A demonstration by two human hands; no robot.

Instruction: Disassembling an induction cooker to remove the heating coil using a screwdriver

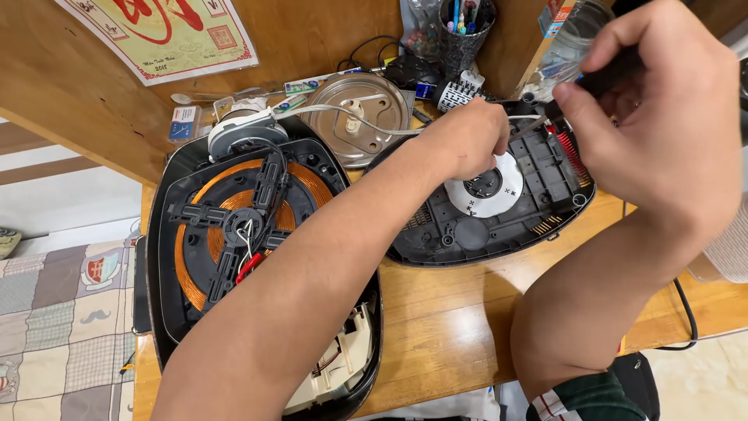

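Now left hand (467,140) fisted over black base cover (499,210) near table's (444,312) far edge, gripping something unseen. Right hand (654,117) pinched on dark tool handle (615,74) (shaft down towards cover). Beside, copper coil (234,210) in open casing.

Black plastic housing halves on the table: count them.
2: one housing half at left holds the copper coil; the other housing half lies under both hands. More may be hidden.
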